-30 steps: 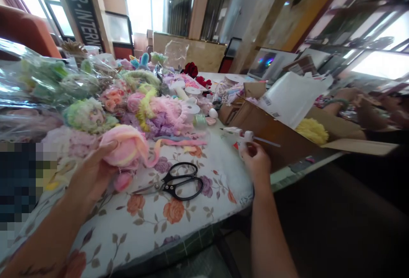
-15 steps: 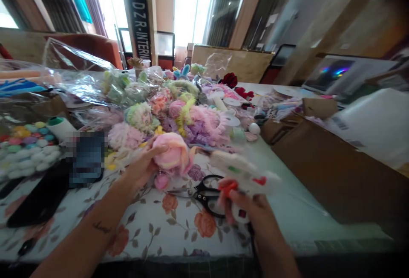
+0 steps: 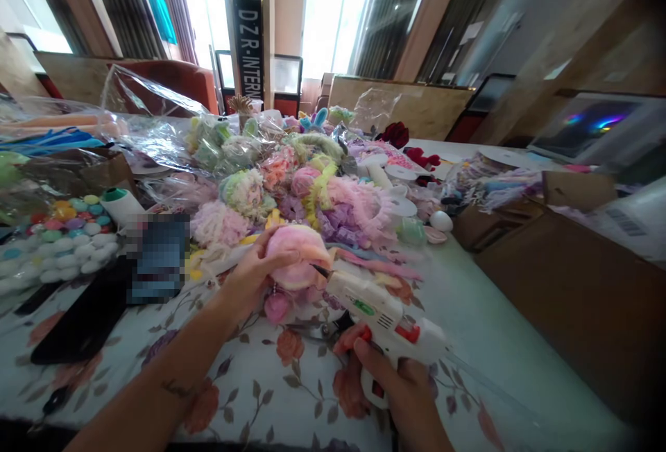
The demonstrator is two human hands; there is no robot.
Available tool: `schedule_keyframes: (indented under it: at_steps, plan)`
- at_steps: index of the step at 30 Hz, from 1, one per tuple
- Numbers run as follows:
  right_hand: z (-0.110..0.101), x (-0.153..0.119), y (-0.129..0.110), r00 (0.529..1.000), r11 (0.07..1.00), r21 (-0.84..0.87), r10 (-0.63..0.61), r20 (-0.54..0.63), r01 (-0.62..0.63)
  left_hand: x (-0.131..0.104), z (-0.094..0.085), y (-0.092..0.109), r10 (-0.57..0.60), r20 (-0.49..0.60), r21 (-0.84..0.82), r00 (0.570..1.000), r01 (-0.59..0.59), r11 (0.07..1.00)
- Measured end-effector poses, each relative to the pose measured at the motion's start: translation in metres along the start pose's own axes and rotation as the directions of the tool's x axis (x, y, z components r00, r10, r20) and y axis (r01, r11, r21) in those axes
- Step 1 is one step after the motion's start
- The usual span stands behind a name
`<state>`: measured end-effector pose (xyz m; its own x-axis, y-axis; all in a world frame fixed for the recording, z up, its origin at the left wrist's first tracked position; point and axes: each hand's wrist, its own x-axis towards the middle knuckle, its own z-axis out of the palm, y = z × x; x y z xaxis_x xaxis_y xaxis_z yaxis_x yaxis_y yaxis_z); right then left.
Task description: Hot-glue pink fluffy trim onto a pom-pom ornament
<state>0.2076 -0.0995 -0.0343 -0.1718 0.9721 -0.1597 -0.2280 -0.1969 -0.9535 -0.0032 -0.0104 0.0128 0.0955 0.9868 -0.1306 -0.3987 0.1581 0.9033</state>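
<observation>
My left hand [image 3: 266,258] is wrapped round a fluffy pink and peach ball [image 3: 296,256], its thumb across the front. A small pink pompom [image 3: 277,306] hangs below the ball. My right hand [image 3: 382,362] grips the handle of a white glue gun [image 3: 372,306] with a red trigger. The gun's dark nozzle points left and meets or nearly meets the ball's right side. Scissors [image 3: 317,329] lie on the flowered cloth [image 3: 270,396] under the gun, partly hidden by it and by my right hand.
A heap of pastel yarn flowers [image 3: 250,188] fills the middle back. On the left lie a phone [image 3: 159,258], a black case [image 3: 78,320] and bagged pompoms [image 3: 67,251]. Cardboard boxes [image 3: 562,279] stand at the right. A white ball [image 3: 440,221] is near them.
The glue gun has turned and come left, so its nozzle is at the ball. The ball's peach strip now lies closer against it. The whole view has shifted slightly.
</observation>
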Motion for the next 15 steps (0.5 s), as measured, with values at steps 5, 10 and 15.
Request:
schedule_keyframes:
  at_steps: [5,10,15]
  plan:
    - [0.0061,-0.0005,-0.0012,0.999,0.999,0.006,0.054,-0.008,-0.054,-0.0011,0.0007,0.0000,0.040,-0.006,0.025,0.999,-0.040,0.999]
    - [0.0094,-0.0023,-0.0017,0.996,0.997,-0.043,0.054,-0.065,-0.057,-0.0036,0.0015,-0.0005,0.054,0.022,0.049,0.998,-0.055,0.997]
    - [0.0104,-0.0020,-0.0008,0.996,0.997,-0.052,0.056,-0.067,-0.060,-0.0056,0.0016,-0.0005,0.042,0.047,0.038,0.998,-0.044,0.998]
